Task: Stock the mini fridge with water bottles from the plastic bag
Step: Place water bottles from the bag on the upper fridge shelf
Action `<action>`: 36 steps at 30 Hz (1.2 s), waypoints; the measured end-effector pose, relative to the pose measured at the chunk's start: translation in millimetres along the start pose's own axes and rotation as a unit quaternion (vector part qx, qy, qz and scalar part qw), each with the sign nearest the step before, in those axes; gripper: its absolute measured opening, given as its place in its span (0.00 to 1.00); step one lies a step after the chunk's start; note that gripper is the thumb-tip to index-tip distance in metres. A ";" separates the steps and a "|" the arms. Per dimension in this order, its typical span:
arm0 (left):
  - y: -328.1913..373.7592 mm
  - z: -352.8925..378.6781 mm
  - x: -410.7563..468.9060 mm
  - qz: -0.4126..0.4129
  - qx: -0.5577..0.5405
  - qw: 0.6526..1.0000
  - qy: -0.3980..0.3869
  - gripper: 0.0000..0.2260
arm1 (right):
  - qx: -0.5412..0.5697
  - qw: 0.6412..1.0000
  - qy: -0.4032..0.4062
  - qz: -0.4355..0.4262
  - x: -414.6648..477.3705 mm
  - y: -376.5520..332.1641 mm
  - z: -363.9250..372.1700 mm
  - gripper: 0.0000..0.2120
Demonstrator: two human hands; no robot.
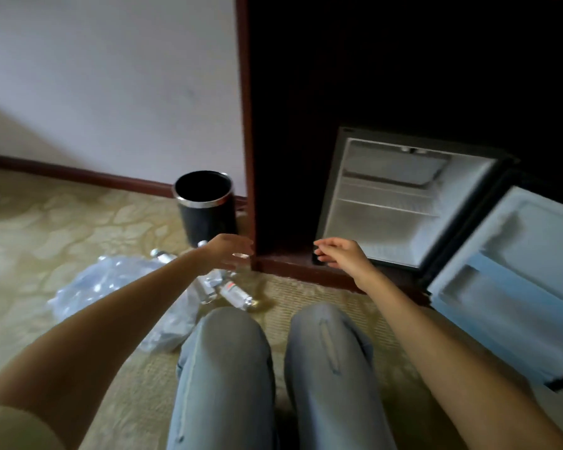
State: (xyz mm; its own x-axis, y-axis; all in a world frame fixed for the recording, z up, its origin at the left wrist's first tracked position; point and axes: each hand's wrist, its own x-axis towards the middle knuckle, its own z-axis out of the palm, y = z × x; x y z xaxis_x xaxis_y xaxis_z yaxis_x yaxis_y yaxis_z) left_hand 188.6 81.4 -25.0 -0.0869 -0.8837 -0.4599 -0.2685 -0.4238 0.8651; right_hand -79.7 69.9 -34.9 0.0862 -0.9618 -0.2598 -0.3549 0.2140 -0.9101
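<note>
The mini fridge (394, 203) stands open inside a dark wooden cabinet, its white shelves bare. Its door (514, 280) swings out to the right. A crumpled clear plastic bag (111, 284) lies on the carpet at the left, with several water bottles (236, 295) lying beside it near my knees. My left hand (228, 254) hovers above the bottles with fingers relaxed, holding nothing. My right hand (342, 256) reaches out in front of the fridge's lower left corner, fingers loosely extended and empty.
A black waste bin (205, 206) with a metal rim stands against the wall left of the cabinet (283, 157). My knees in light jeans (228, 368) fill the bottom centre. Patterned carpet (46, 228) covers the floor.
</note>
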 end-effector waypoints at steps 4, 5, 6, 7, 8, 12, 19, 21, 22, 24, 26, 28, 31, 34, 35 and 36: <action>-52.0 -62.2 -23.8 -0.033 -0.033 0.996 0.077 0.13 | -0.031 0.997 -0.065 -0.008 20.6 -13.5 65.7 0.11; -64.3 -72.9 -29.9 -0.042 -0.040 0.994 0.097 0.13 | -0.039 0.996 -0.080 -0.010 24.9 -17.1 81.6 0.11; -75.7 -81.5 -35.9 -0.050 -0.047 0.991 0.112 0.13 | -0.045 0.995 -0.093 -0.011 29.2 -20.9 96.8 0.11; -86.2 -88.5 -41.4 -0.057 -0.057 0.989 0.123 0.13 | -0.049 0.993 -0.106 -0.011 33.9 -24.6 111.9 0.11; -96.5 -94.2 -46.7 -0.063 -0.066 0.987 0.133 0.13 | -0.052 0.991 -0.120 -0.010 38.4 -27.4 127.2 0.11; -135.0 -107.7 -56.3 -0.091 -0.085 0.979 0.162 0.13 | -0.062 0.980 -0.186 -0.011 58.5 -24.9 180.0 0.12; -159.5 -107.5 -37.7 -0.137 -0.071 0.974 0.165 0.13 | -0.094 0.963 -0.253 0.022 83.9 17.3 213.4 0.10; -159.4 -103.9 -13.0 -0.137 -0.071 0.974 0.165 0.14 | -0.101 0.961 -0.256 0.033 95.6 30.8 214.5 0.10; -159.5 -100.0 0.9 -0.138 -0.070 0.975 0.161 0.14 | -0.101 0.961 -0.253 0.037 102.4 38.8 215.0 0.10; -161.2 -90.2 31.7 -0.141 -0.069 0.977 0.144 0.14 | -0.104 0.963 -0.244 0.047 118.2 55.4 215.1 0.10; -168.5 -78.2 65.9 -0.155 -0.068 0.978 0.118 0.14 | -0.129 0.960 -0.243 0.058 135.3 73.4 212.8 0.10; -180.4 -64.3 102.2 -0.173 -0.071 0.977 0.099 0.15 | -0.156 0.954 -0.250 0.065 153.7 96.3 210.0 0.10; -198.0 -42.0 157.0 -0.198 -0.103 0.968 0.112 0.14 | -0.169 0.954 -0.234 0.077 181.2 128.9 202.7 0.08; -215.6 -16.4 192.2 -0.215 -0.146 0.955 0.141 0.10 | -0.171 0.959 -0.205 0.100 201.3 155.3 202.0 0.11; -221.9 -9.9 201.5 -0.219 -0.150 0.954 0.139 0.10 | -0.174 0.959 -0.200 0.102 207.5 163.0 205.9 0.12; -228.4 -5.9 209.4 -0.224 -0.153 0.953 0.135 0.11 | -0.173 0.959 -0.197 0.104 213.4 169.8 212.3 0.14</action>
State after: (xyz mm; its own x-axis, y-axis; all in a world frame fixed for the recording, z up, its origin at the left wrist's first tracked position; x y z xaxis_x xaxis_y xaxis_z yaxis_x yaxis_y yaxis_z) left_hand 237.4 -8.0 -317.7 0.2322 -0.6023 -0.7638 0.0754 -0.7717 0.6315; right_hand 76.0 -62.7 -313.5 0.3012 -0.7503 -0.5885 -0.6847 0.2594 -0.6811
